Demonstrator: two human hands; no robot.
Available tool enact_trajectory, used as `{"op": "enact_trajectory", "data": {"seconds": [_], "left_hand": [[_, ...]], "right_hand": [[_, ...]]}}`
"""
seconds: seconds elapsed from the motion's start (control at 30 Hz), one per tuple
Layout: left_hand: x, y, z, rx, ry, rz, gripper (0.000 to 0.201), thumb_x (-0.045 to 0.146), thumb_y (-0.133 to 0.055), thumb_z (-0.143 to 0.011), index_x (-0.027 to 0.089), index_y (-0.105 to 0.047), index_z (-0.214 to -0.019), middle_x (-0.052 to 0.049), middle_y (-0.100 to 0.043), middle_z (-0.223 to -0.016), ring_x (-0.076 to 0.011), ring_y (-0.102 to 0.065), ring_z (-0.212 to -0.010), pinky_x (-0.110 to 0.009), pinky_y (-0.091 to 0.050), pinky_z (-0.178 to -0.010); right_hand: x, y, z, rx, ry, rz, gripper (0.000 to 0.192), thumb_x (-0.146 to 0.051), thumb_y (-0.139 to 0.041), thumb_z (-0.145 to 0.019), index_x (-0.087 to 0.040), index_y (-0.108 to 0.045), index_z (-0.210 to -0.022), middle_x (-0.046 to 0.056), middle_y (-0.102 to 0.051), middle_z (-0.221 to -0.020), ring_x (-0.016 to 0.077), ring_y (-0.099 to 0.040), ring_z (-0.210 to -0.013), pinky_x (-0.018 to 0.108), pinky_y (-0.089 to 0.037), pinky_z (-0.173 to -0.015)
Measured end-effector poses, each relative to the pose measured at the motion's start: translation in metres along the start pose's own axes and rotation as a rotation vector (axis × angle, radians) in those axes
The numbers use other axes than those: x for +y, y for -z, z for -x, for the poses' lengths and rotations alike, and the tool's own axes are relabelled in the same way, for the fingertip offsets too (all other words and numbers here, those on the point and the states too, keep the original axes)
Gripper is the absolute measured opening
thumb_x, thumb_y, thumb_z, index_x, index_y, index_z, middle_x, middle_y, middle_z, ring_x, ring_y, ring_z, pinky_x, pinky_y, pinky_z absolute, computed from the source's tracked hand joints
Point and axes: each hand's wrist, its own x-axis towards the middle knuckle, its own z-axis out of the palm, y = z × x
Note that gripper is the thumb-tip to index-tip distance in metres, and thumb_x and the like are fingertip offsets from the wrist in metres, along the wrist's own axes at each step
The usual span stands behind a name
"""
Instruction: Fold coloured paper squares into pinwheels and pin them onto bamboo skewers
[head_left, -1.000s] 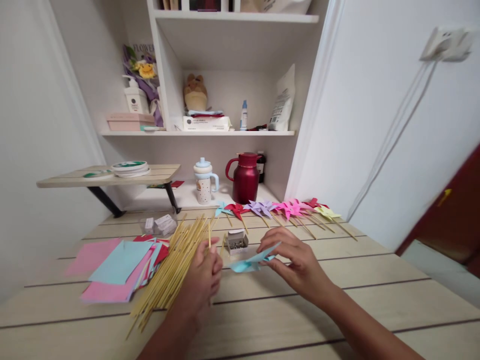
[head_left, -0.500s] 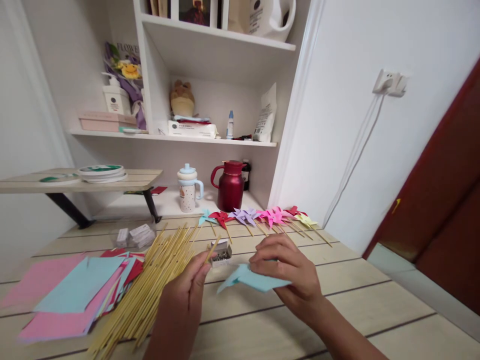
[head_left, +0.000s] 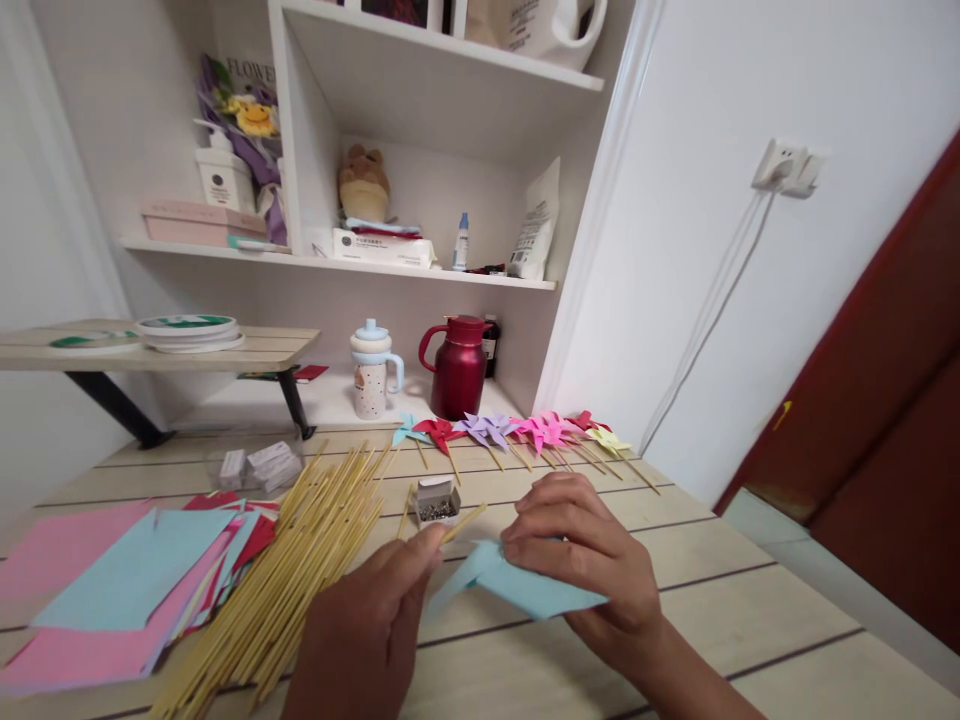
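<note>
Room and surface: a white wall with a socket (head_left: 786,165) and hanging cable stands at right beside a dark red door (head_left: 885,400); white shelves (head_left: 420,275) at the back carry a soft toy, a bottle, a bag and boxes. Below them stand a red jug (head_left: 459,368) and a pale blue cup (head_left: 373,370). A small raised stand (head_left: 150,350) at left holds rolls of tape.

Desk (head_left: 750,600): pale planks. A stack of pink and blue paper sheets (head_left: 112,590) lies at left, a heap of bamboo sticks (head_left: 300,570) beside it, and a row of finished pinwheels (head_left: 517,432) along the far edge. A small open box of pins (head_left: 437,502) sits just beyond the hands.

Change over the last second: the left hand (head_left: 367,630), then close to the stick heap, now pinches a single stick (head_left: 461,523) between thumb and fingers, its tip brought up to the folded blue paper (head_left: 517,590). The right hand (head_left: 592,570) pinches that paper flatter and lower, just above the desk. Stick and paper appear to be meeting, which suggests mounting is under way.
</note>
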Motion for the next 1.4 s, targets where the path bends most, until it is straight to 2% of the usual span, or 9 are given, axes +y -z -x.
{"op": "enact_trajectory", "data": {"seconds": [0.2,0.37,0.47,0.57,0.7,0.8,0.9,1.17,1.4], "left_hand": [[0.000,-0.001,0.004,-0.066,-0.101,-0.025,0.034,0.025,-0.073,-0.068,0.037,-0.077,-0.100,-0.004,-0.078,-0.097,-0.0274,-0.072,-0.079,-0.031,-0.053,-0.070],[-0.003,-0.004,0.004,0.021,-0.136,-0.035,0.030,0.025,-0.074,-0.067,0.037,-0.078,-0.094,-0.003,-0.079,-0.091,-0.0270,-0.072,-0.077,-0.029,-0.052,-0.067],[0.000,-0.005,0.003,0.024,-0.069,0.039,0.023,0.029,-0.078,-0.063,0.035,-0.080,-0.085,-0.004,-0.078,-0.086,-0.0271,-0.071,-0.076,-0.028,-0.051,-0.066],[0.006,-0.004,0.000,0.000,0.078,0.100,0.019,0.037,-0.073,-0.071,0.032,-0.078,-0.089,-0.004,-0.075,-0.082,-0.0240,-0.067,-0.072,-0.027,-0.049,-0.065],[0.013,-0.002,-0.003,0.030,0.252,0.193,0.037,0.052,-0.059,-0.083,0.027,-0.069,-0.109,0.004,-0.048,-0.054,-0.0127,-0.039,-0.047,-0.022,-0.034,-0.047],[0.016,-0.002,-0.002,-0.077,0.323,0.295,0.043,0.059,-0.056,-0.082,0.022,-0.069,-0.099,0.007,-0.029,-0.052,-0.0100,-0.025,-0.046,-0.021,-0.021,-0.043],[0.018,-0.006,0.002,-0.184,0.356,0.347,0.039,0.060,-0.055,-0.082,0.023,-0.065,-0.088,0.007,-0.029,-0.055,-0.0099,-0.026,-0.048,-0.022,-0.021,-0.045],[0.013,-0.010,0.000,-0.314,0.224,0.193,0.042,0.057,-0.051,-0.086,0.022,-0.049,-0.062,0.004,-0.038,-0.056,-0.0124,-0.033,-0.051,-0.025,-0.027,-0.049],[0.011,-0.008,-0.001,-0.371,0.148,0.070,0.042,0.057,-0.044,-0.087,0.023,-0.047,-0.064,0.005,-0.034,-0.055,-0.0131,-0.031,-0.052,-0.025,-0.028,-0.052]], "right_hand": [[-0.002,0.001,-0.002,0.034,0.001,-0.009,0.023,-0.014,-0.052,-0.091,-0.020,-0.068,-0.106,0.008,-0.072,-0.089,0.0247,-0.062,-0.088,0.046,-0.049,-0.079],[-0.004,0.001,-0.005,0.036,0.006,-0.006,0.022,-0.013,-0.053,-0.090,-0.019,-0.068,-0.106,0.008,-0.072,-0.089,0.0247,-0.062,-0.088,0.046,-0.048,-0.079],[-0.007,0.003,-0.006,0.045,0.020,0.007,0.021,-0.017,-0.051,-0.093,-0.019,-0.068,-0.105,0.009,-0.073,-0.088,0.0246,-0.062,-0.087,0.045,-0.049,-0.079],[-0.008,0.004,-0.008,0.016,0.040,0.011,0.024,-0.024,-0.047,-0.096,-0.020,-0.069,-0.104,0.008,-0.073,-0.087,0.0239,-0.063,-0.086,0.044,-0.049,-0.078],[-0.007,0.000,-0.009,-0.125,0.012,-0.054,0.026,-0.027,-0.044,-0.098,-0.022,-0.070,-0.097,0.006,-0.072,-0.084,0.0213,-0.063,-0.086,0.041,-0.050,-0.079],[-0.004,-0.006,-0.008,-0.121,-0.041,-0.109,0.022,-0.025,-0.048,-0.097,-0.023,-0.069,-0.094,0.004,-0.071,-0.079,0.0200,-0.062,-0.083,0.039,-0.050,-0.076],[-0.001,-0.008,-0.005,-0.063,-0.050,-0.094,0.018,-0.021,-0.051,-0.095,-0.022,-0.068,-0.096,0.005,-0.072,-0.081,0.0209,-0.062,-0.084,0.041,-0.049,-0.078],[-0.005,0.001,-0.008,-0.016,0.030,-0.033,0.024,-0.024,-0.045,-0.097,-0.023,-0.069,-0.101,0.005,-0.073,-0.084,0.0219,-0.063,-0.085,0.043,-0.049,-0.079],[-0.009,0.003,-0.013,0.031,0.036,-0.019,0.023,-0.025,-0.046,-0.097,-0.021,-0.069,-0.099,0.005,-0.073,-0.082,0.0218,-0.064,-0.084,0.042,-0.049,-0.079]]}}
